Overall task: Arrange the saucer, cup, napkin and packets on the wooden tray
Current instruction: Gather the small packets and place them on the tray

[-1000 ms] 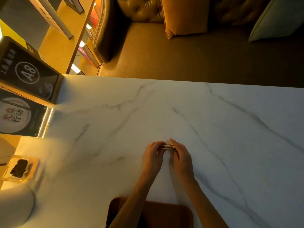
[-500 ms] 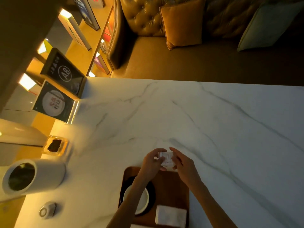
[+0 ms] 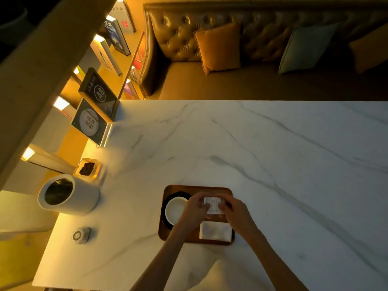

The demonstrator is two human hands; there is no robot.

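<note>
A person's left hand (image 3: 194, 211) and right hand (image 3: 235, 211) together pinch white packets (image 3: 212, 204) over the far right of a wooden tray (image 3: 210, 188). On the tray's left a cup (image 3: 176, 208) sits on a dark saucer (image 3: 178, 194). A folded napkin (image 3: 215, 231) lies in its near right corner.

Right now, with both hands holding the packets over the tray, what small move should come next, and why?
Probably lower the packets onto the wooden tray and let go. The left hand and right hand pinch them over the far right corner, beyond the napkin and right of the cup on its saucer. That spot seems free for them.
</note>
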